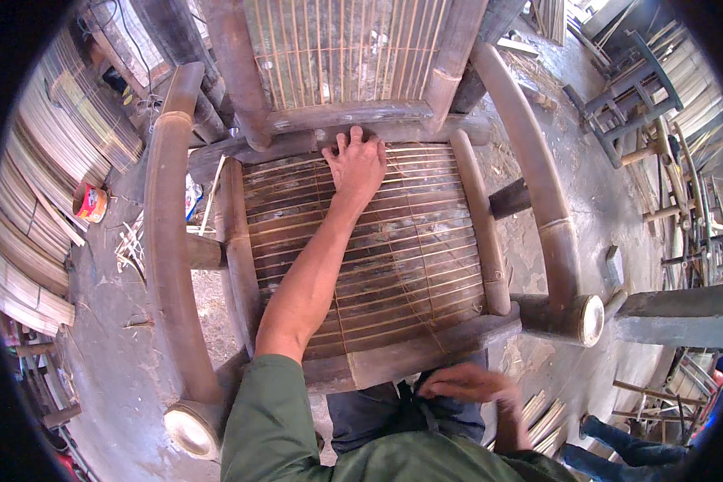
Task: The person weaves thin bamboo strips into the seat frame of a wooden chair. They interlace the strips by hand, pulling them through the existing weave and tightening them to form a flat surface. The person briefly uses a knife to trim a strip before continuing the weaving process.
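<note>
A bamboo armchair (410, 365) stands before me, with thick brown poles for arms and frame. Its seat is made of thin bamboo slats (394, 233) running side to side, with fine cords crossing them. My left arm reaches over the seat. At the back rail (297, 145), my left hand (357, 167) rests with its fingers spread, touching the rearmost slats; what lies under the palm is hidden. Lower down, my right hand (475, 384) is near my waist, just below the front rail. It looks blurred, and I cannot tell whether its fingers hold anything.
Bundles of split bamboo strips (64, 145) line the left side, near a red and yellow tub (90, 202). A dark wooden frame (635, 88) and bamboo frames (675, 193) stand at right. Loose sticks (546, 422) and another person's legs (627, 450) show lower right.
</note>
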A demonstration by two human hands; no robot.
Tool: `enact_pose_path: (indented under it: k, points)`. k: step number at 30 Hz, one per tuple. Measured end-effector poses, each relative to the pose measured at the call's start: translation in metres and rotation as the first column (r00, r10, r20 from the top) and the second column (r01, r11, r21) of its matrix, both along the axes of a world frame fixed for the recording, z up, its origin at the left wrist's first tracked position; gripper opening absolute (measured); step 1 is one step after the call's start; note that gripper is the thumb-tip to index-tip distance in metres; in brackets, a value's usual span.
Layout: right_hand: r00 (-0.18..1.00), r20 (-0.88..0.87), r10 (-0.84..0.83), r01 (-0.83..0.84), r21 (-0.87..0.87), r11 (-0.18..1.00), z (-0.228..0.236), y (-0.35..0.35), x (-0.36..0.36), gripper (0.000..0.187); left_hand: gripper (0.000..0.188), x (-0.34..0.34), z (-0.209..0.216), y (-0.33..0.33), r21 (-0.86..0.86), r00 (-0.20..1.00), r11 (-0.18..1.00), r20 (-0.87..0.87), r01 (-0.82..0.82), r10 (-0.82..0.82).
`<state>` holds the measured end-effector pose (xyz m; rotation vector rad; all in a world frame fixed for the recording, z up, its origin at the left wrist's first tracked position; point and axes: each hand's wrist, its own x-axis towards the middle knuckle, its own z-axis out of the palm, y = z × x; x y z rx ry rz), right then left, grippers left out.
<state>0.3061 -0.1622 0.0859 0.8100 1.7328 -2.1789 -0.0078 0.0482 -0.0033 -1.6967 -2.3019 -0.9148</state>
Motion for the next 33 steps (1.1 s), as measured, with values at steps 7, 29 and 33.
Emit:
enact_pose_path:
  k: [7, 29, 33]
  points:
    - [0.768, 0.114, -0.630, 0.301, 0.804, 0.512, -0.156, -0.050, -0.001, 0.021, 0.022, -0.003, 0.000, 0.003, -0.031, 1.000, 0.999, -0.015, 0.011, -0.012]
    - [0.827, -0.055, -0.559, 0.286, 0.898, 0.335, -0.127, 0.046, 0.007, 0.022, 0.028, -0.002, -0.005, 0.015, -0.081, 0.998, 0.997, -0.065, -0.007, 0.002]
    - [0.824, -0.050, -0.564, 0.282, 0.900, 0.332, -0.128, 0.044, 0.010, 0.022, 0.028, 0.001, -0.006, 0.018, -0.066, 0.999, 0.998, -0.046, 0.009, -0.012]
